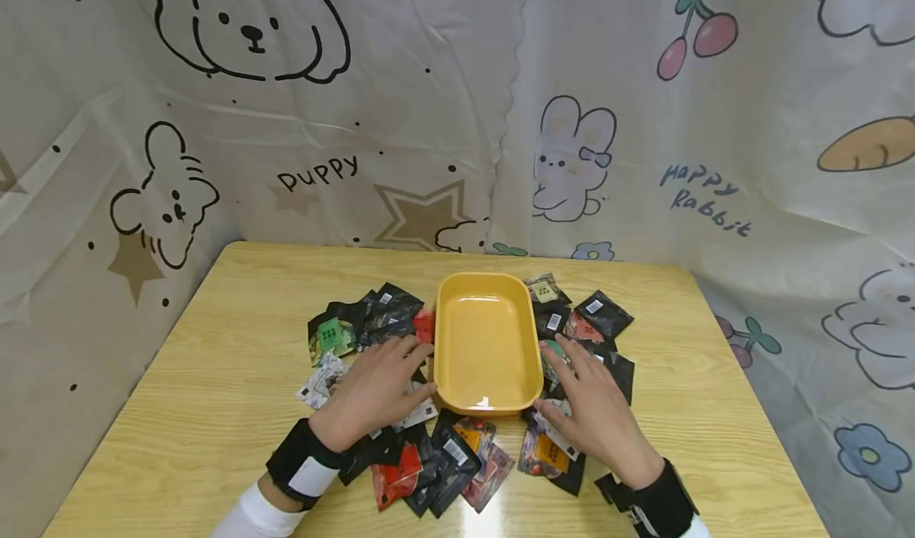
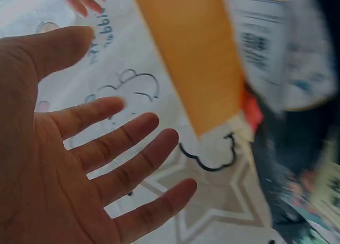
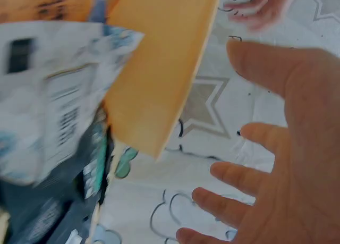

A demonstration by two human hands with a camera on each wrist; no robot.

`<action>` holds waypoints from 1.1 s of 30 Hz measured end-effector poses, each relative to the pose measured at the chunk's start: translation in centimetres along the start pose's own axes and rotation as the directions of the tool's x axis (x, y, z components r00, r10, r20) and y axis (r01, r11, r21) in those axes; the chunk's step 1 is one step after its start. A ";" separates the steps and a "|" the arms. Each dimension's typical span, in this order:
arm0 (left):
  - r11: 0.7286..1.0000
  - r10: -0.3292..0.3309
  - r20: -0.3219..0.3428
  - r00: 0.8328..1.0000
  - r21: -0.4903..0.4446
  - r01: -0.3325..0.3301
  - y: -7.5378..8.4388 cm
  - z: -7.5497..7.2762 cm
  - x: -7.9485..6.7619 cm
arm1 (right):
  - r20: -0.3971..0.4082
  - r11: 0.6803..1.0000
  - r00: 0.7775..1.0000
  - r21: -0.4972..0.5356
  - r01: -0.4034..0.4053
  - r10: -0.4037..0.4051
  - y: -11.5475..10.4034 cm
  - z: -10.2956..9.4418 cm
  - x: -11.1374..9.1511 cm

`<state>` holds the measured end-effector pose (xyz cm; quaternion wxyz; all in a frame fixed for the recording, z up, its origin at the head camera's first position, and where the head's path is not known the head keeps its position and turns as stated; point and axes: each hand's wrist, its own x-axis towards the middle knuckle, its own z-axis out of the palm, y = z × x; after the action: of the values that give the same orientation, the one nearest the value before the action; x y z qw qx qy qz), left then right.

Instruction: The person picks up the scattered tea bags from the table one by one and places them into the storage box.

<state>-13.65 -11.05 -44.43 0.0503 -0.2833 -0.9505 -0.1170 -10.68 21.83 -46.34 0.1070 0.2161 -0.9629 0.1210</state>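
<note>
A yellow rectangular tray (image 1: 489,347) stands on the table with nothing in it. My left hand (image 1: 379,383) is held over the packets at its left side, fingers spread and near the tray's edge. On the other side my right hand (image 1: 593,403) hovers likewise, above the right-hand packets. In the left wrist view the palm (image 2: 58,164) holds nothing; the right wrist view shows the other palm (image 3: 303,137) bare as well. Small sachets lie about the tray: a green-labelled one (image 1: 331,334), a red one (image 1: 397,474), a black one (image 1: 604,313) and a white one (image 1: 323,379).
Several more sachets overlap in front of the tray, among them a black one with a barcode (image 1: 454,460) and an orange-labelled one (image 1: 549,454). The wooden table (image 1: 179,411) meets a printed curtain (image 1: 429,125) at its back edge. Black bands circle both wrists.
</note>
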 end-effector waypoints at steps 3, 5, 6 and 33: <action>0.998 -0.048 0.080 0.996 0.029 0.046 -0.3 0.5 -0.7 | -0.012 1.000 1.000 0.003 -0.014 0.014 0.8 -0.2 -0.7; 0.997 -0.075 0.154 0.985 0.038 0.070 -0.3 1.0 -1.1 | -0.001 1.000 1.000 0.003 -0.013 0.013 1.1 -0.3 -1.0; 0.996 -0.086 0.187 0.979 0.040 0.079 -0.2 1.3 -1.4 | 0.007 1.000 1.000 0.001 -0.012 0.012 1.3 -0.4 -1.2; 0.990 -0.058 -0.130 0.990 0.122 0.074 -2.5 -0.5 -2.4 | 0.220 0.991 0.970 0.061 -0.119 0.103 1.1 3.0 -3.6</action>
<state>-12.94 -14.46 -44.87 0.1243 -0.2400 -0.9598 -0.0756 -8.42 23.42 -50.29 -0.0134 0.1776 -0.9743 0.1378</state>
